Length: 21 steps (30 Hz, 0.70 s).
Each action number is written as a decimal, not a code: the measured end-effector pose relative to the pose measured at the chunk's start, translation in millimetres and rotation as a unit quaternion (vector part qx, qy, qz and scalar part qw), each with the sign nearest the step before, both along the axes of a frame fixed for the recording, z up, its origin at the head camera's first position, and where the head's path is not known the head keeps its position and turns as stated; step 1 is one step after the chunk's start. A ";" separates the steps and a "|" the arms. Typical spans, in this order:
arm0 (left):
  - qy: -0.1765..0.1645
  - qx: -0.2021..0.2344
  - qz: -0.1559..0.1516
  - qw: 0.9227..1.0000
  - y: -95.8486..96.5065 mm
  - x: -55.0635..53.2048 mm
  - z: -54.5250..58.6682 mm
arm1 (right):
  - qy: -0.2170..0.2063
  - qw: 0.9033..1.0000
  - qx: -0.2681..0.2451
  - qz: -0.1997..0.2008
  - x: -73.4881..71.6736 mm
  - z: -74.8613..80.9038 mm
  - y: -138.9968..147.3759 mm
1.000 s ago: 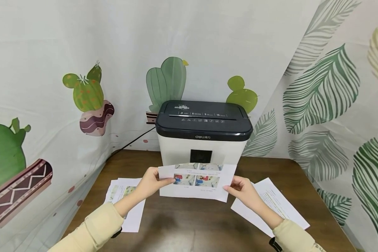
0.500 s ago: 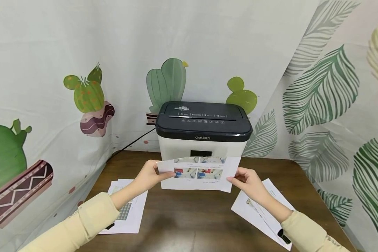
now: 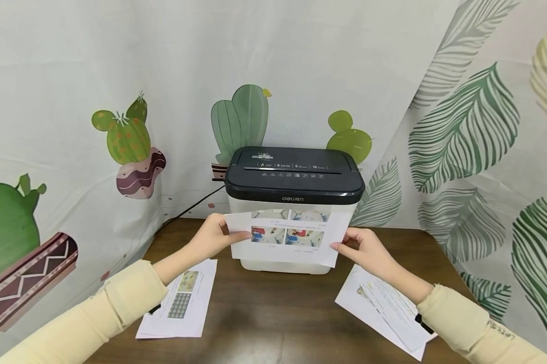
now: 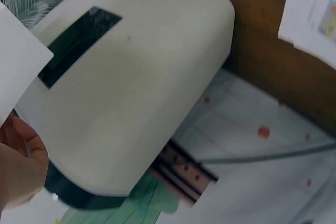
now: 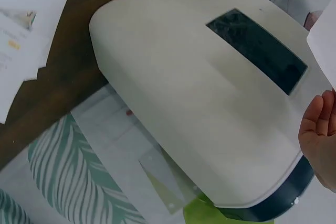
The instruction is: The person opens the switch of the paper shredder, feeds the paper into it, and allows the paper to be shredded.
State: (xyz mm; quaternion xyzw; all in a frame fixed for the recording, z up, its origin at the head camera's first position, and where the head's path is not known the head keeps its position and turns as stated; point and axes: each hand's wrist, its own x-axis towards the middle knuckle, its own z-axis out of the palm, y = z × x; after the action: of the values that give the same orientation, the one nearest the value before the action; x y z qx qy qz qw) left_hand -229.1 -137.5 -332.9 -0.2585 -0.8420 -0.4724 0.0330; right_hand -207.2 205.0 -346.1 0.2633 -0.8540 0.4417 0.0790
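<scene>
A printed sheet (image 3: 289, 241) is held in front of the paper shredder (image 3: 296, 185), its side edges gripped by two hands. The left edge is pinched by the left hand (image 3: 215, 236), with the thumb laid over the printed face; the right edge is pinched in the same manner by the right hand (image 3: 364, 250). Rows of colour photographs and lines of small text are borne by the sheet, which is seen in the head view below the dark lid (image 3: 255, 186), with the slot (image 3: 291, 171) left uncovered. Whether the white body (image 4: 142, 77) is touched by the sheet cannot be told. A dark window (image 4: 79, 45) is set into that body. On the brown surface (image 3: 273, 308), the shredder is flanked by a left stack of papers (image 3: 198, 308) and a right stack of papers (image 3: 378, 308), both partly covered by the forearms. Behind, a pale cloth (image 3: 300, 65) is patterned with cacti and leaves
</scene>
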 end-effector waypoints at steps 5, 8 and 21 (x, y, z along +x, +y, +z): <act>0.054 -0.046 -0.020 0.997 -0.7 -8.1 19.3 | 0.013 0.999 0.033 -0.011 -4.6 16.4 1.5; 0.085 -0.065 -0.027 0.994 -0.3 -12.0 30.1 | 0.027 0.998 0.051 -0.014 -9.3 27.2 2.1; 0.087 -0.066 0.024 0.994 -1.3 -29.0 72.7 | 0.090 0.990 0.094 -0.045 -22.7 74.8 2.0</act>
State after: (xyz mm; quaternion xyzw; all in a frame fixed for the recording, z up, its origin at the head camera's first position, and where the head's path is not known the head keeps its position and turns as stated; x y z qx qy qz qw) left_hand -258.1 -138.9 -260.2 -0.2802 -0.8710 -0.3907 0.1005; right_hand -230.0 207.0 -271.3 0.2697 -0.8922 0.3298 0.1500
